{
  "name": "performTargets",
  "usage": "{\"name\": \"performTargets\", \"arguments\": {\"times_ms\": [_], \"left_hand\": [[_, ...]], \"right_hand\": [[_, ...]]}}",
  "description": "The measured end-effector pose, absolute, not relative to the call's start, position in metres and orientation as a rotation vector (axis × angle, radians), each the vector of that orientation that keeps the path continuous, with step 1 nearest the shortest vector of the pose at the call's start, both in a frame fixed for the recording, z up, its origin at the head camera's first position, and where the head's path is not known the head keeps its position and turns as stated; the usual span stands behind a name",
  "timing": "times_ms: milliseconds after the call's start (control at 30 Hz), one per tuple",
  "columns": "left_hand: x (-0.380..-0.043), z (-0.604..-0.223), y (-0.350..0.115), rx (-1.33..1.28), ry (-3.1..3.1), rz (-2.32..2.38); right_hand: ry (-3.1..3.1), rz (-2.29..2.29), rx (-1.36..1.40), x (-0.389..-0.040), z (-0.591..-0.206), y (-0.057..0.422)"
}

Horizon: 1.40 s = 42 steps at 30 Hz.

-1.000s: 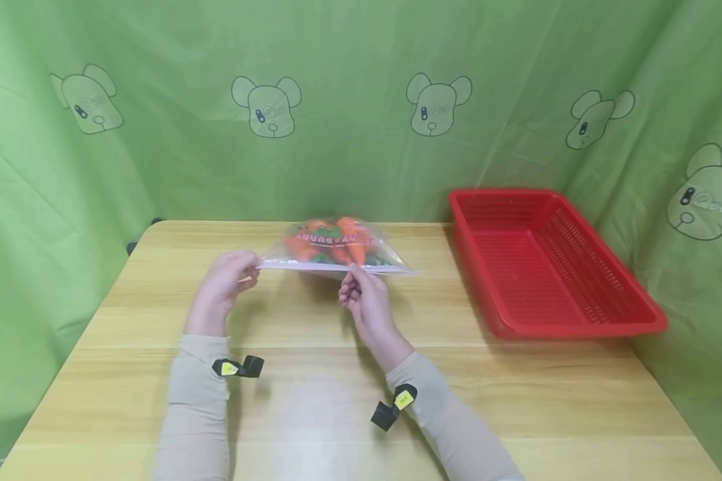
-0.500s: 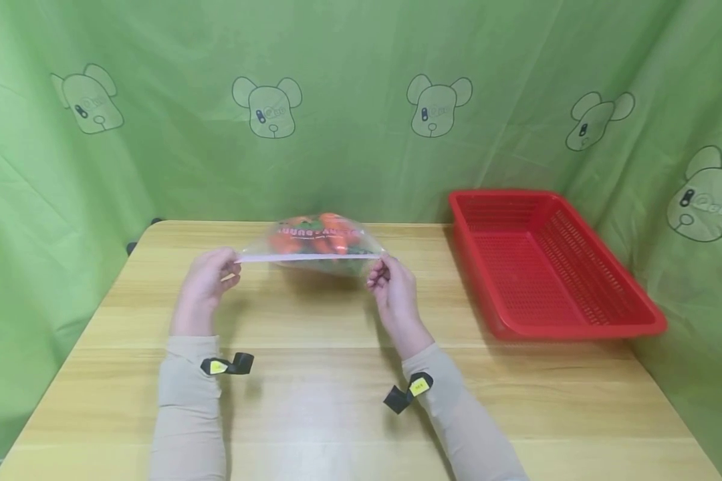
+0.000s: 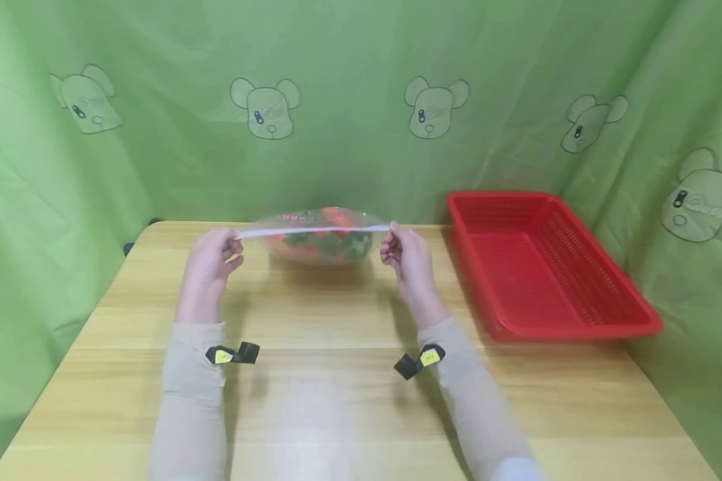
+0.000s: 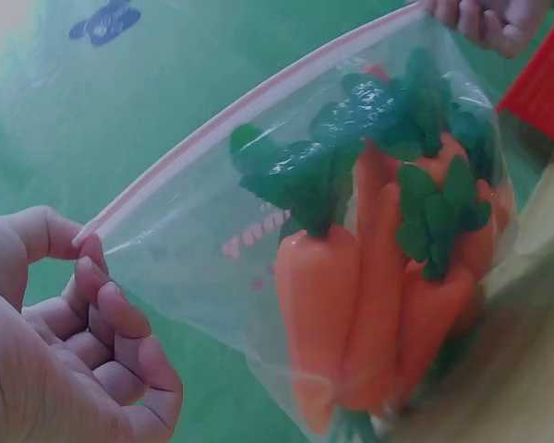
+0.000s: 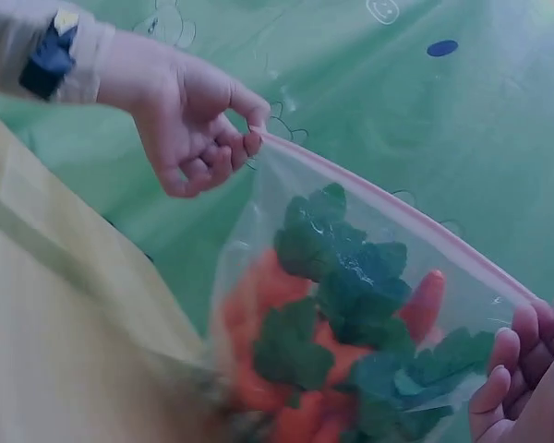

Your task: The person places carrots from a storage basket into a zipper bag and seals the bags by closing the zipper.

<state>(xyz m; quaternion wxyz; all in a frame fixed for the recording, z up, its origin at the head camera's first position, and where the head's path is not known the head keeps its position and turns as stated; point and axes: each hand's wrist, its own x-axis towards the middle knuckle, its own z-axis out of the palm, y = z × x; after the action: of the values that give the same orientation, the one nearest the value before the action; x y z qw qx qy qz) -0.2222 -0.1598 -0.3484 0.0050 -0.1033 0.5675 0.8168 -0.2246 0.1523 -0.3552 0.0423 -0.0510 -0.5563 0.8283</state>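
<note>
A clear zip bag (image 3: 321, 244) with a pink-white strip along its top edge hangs stretched between both hands over the far part of the table. Inside it are several orange carrots (image 4: 319, 295) with green leafy tops, plainly visible through the plastic in the left wrist view. My left hand (image 3: 213, 264) pinches one top corner between thumb and index finger, its other fingers loosely curled. At the opposite corner my right hand (image 3: 412, 264) pinches the end of the strip. The strip runs straight and taut from hand to hand.
To the right on the wooden table (image 3: 313, 401) stands a red perforated plastic basket (image 3: 577, 332). Green curtains (image 3: 349, 160) with printed bear heads enclose the back and sides.
My right hand has slid rightward along the strip to the bag's far corner. Both hands have then raised the bag, so it now hangs more upright with the carrots below the strip.
</note>
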Motion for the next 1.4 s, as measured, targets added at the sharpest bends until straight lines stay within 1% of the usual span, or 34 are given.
{"name": "performTargets", "arguments": {"times_ms": [167,300,433,533,633,767,967,1200,1400], "left_hand": [[-0.245,-0.322,-0.153,-0.324,1.816,2.579],[-0.268,-0.303,-0.148,-0.323,1.853,2.539],[-0.287,-0.289,-0.143,-0.336,1.828,2.509],[-0.297,-0.283,-0.137,-0.318,1.82,2.526],[-0.302,-0.284,-0.133,-0.243,1.856,2.556],[-0.298,-0.298,-0.134,-0.12,2.044,2.451],[-0.275,-0.326,-0.143,-0.095,2.223,2.171],[-0.244,-0.352,-0.153,-0.038,2.332,1.924],[-0.229,-0.379,-0.157,-0.032,2.362,1.775]], "right_hand": [[-1.94,2.369,-0.063,-0.25,-0.309,0.165],[-2.103,2.256,-0.062,-0.268,-0.277,0.173],[-2.087,2.246,-0.079,-0.283,-0.259,0.178],[-2.002,2.254,-0.058,-0.288,-0.256,0.182],[-1.95,2.221,-0.01,-0.287,-0.264,0.186],[-1.952,2.181,-0.016,-0.277,-0.291,0.191],[-2.028,2.181,-0.118,-0.25,-0.334,0.194],[-2.196,2.142,-0.106,-0.221,-0.366,0.204],[-2.361,2.15,-0.146,-0.205,-0.395,0.212]]}}
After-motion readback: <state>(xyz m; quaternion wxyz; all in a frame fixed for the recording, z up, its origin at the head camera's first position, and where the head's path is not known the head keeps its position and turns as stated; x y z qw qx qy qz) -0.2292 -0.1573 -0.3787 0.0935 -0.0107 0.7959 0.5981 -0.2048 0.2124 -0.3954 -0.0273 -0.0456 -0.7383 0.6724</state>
